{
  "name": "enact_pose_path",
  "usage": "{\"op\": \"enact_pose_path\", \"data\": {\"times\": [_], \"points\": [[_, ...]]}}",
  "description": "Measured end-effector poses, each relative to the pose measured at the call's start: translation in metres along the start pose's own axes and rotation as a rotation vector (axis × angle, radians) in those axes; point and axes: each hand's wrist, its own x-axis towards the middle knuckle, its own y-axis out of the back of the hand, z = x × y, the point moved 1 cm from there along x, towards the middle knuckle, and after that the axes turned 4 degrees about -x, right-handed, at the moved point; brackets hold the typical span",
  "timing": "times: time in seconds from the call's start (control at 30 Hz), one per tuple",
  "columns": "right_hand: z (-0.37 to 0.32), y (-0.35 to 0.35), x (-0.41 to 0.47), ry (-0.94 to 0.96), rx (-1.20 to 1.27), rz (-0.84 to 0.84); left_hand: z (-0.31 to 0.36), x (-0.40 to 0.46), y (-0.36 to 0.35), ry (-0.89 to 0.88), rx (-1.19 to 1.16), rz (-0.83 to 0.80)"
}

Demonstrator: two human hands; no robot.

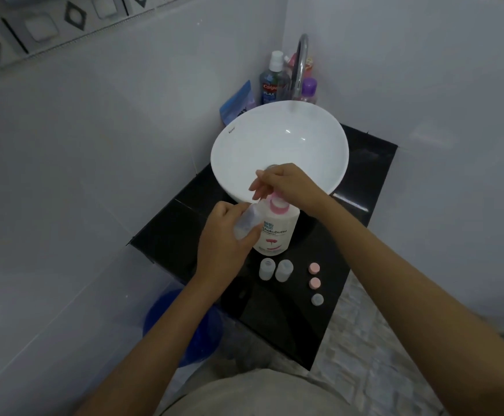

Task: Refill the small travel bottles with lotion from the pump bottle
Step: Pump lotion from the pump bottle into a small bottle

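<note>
A white pump bottle [277, 228] with a pink collar stands on the black counter [361, 223] in front of the basin. My right hand [286, 183] rests on its pump head, fingers pressed down over it. My left hand [225, 238] holds a small clear travel bottle [246, 222] tilted with its mouth up by the pump spout. Two more small travel bottles [275, 269] stand uncapped on the counter just in front of the pump bottle. To their right lie two pink caps [314, 276] and one grey cap [317, 299] in a row.
A white bowl basin [280, 136] sits behind the pump bottle, with a chrome tap [300, 64] above it. Mouthwash and other bottles [271, 82] crowd the back corner. A blue bucket [166, 313] stands on the floor to the left, below the counter. Tiled walls close in on both sides.
</note>
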Motion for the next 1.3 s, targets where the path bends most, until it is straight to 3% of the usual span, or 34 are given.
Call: {"op": "enact_pose_path", "data": {"times": [0.23, 0.53, 1.1, 1.3], "points": [[0.006, -0.002, 0.003, -0.006, 0.11, 0.02, 0.007, 0.005, 0.0, 0.007, 0.03, -0.008], [0.011, -0.004, 0.004, 0.014, 0.148, 0.05, 0.011, 0.007, -0.001, 0.019, -0.181, 0.032], [0.013, -0.007, 0.004, 0.047, 0.112, 0.103, 0.006, 0.01, 0.002, 0.109, -0.345, 0.015], [0.024, -0.017, 0.006, -0.037, 0.084, 0.149, 0.0, 0.01, -0.003, 0.173, -0.352, -0.009]]}}
